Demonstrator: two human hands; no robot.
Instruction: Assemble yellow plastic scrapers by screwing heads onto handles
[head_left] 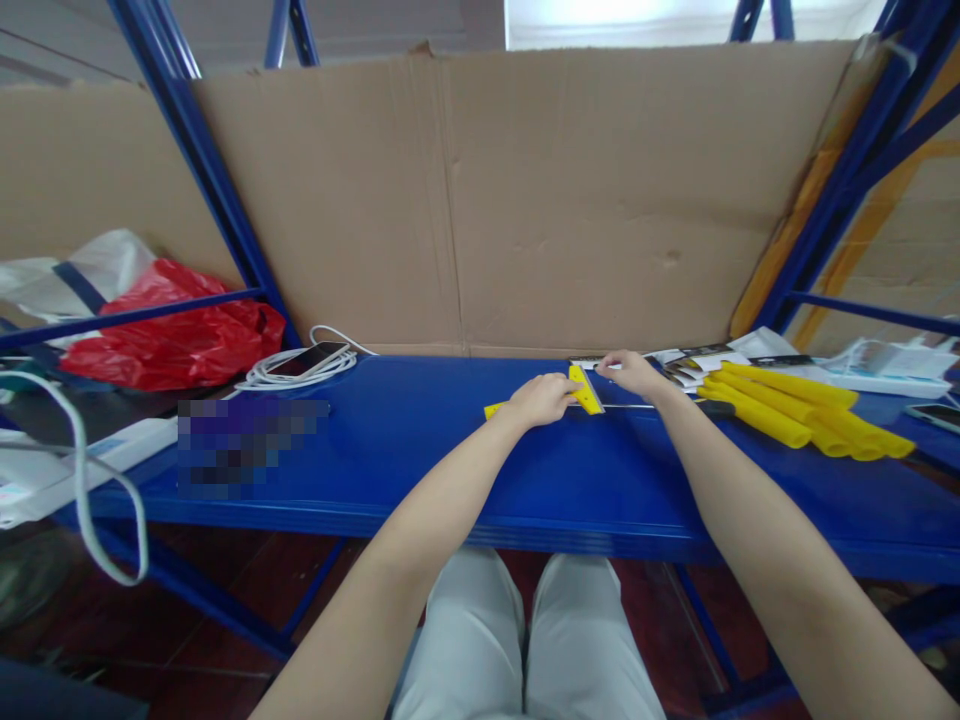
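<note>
My left hand is wrapped round the handle of a yellow scraper. The wide head, with a pale metal edge, points right, and the handle's end shows beyond my wrist on the left. Just to the right of that head, my right hand has its thumb and fingers pinched together. Whatever sits between those fingertips is too small to make out. A screwdriver with a black handle lies on the blue tabletop, its thin shaft running left under my right wrist toward the scraper.
Several yellow tubes lie at the right, in front of papers and a white power strip. At the left are a phone on a coiled white cable, a red plastic bag and another power strip. Cardboard walls the back.
</note>
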